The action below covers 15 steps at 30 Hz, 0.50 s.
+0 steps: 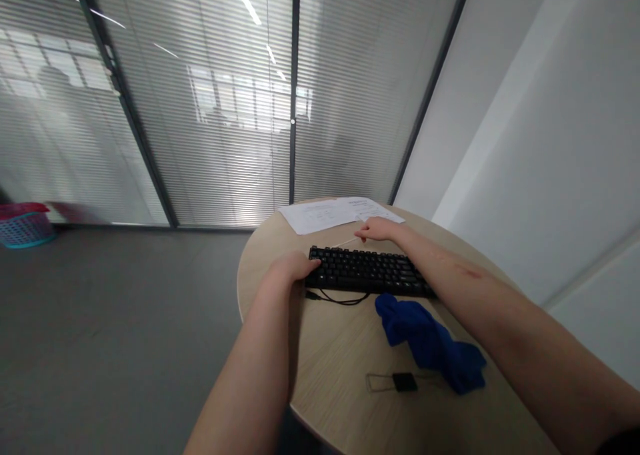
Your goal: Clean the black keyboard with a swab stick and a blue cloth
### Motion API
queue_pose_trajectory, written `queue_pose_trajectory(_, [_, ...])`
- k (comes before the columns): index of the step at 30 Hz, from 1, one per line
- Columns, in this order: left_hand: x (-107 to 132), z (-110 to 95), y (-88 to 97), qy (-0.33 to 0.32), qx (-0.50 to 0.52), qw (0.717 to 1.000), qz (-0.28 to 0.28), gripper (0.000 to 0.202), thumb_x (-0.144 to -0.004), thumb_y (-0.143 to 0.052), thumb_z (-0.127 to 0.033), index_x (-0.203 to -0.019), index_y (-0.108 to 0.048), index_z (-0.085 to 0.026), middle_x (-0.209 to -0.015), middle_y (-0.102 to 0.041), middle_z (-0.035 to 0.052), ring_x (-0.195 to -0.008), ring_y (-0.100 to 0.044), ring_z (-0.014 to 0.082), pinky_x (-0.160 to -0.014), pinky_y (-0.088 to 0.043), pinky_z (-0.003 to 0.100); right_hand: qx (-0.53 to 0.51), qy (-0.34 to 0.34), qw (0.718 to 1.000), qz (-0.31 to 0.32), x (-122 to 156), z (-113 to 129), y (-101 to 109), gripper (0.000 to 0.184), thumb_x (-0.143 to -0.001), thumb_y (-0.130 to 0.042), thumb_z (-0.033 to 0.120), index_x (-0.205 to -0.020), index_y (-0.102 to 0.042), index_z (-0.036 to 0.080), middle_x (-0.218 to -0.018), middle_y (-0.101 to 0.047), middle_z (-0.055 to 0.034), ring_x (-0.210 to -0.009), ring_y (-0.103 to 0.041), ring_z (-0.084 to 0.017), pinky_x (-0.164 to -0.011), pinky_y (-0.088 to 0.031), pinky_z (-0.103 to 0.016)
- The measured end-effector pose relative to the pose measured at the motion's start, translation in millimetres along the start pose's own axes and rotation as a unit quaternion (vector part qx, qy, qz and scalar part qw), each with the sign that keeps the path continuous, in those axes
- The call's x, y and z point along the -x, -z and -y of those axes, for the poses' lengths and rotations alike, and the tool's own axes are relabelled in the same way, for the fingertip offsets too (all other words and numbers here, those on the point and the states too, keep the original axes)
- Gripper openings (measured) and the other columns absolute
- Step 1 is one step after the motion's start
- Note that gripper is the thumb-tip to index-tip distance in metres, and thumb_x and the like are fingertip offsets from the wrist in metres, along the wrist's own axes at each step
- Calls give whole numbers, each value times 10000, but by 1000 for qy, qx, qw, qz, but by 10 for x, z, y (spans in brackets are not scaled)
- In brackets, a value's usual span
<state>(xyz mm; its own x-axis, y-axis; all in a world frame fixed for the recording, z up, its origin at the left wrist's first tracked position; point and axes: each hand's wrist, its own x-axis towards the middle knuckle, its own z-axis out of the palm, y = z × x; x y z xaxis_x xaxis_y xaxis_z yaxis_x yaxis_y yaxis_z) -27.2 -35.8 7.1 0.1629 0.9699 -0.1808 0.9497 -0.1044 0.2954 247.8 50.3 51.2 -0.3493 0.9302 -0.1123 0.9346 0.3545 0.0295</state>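
A black keyboard (367, 271) lies on a round light-wood table (340, 348). My left hand (291, 266) is curled around the keyboard's left end, gripping it. My right hand (377, 229) reaches past the keyboard's far edge, fingers pinched on a thin white stick or cable lying by the papers (340, 213); what it is I cannot make out. The keyboard's black cable (340, 300) loops on the table in front of it.
A crumpled blue cloth (433, 343) lies near me, right of centre. A small black wire-handled tool (397, 381) sits beside it. Glass walls with blinds stand behind the table. A pink and teal basket (23, 225) sits on the grey floor at far left.
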Motion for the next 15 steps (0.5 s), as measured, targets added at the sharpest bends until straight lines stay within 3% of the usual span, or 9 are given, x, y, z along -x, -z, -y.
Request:
queue_pose_trajectory(9, [27, -39, 70, 13, -32, 999, 29, 631, -923, -389, -603, -1077, -762, -118, -1136, -746, 197, -1038, -705, 314, -826, -493, 333, -4, -17, 1000, 11, 197, -423, -24, 468, -936, -508, 552, -866, -823, 213, -811, -761, -52, -805, -658, -217, -714, -427, -274])
queue_pose_trajectory(15, [48, -39, 101, 11, -17, 999, 32, 596, -916, -392, -585, -971, -782, -137, -999, -772, 183, -947, -715, 318, -816, -489, 356, -14, -33, 999, 16, 435, -794, -58, 448, -927, -519, 547, -855, -816, 219, -823, -757, -41, -806, -657, -205, -726, -438, -267])
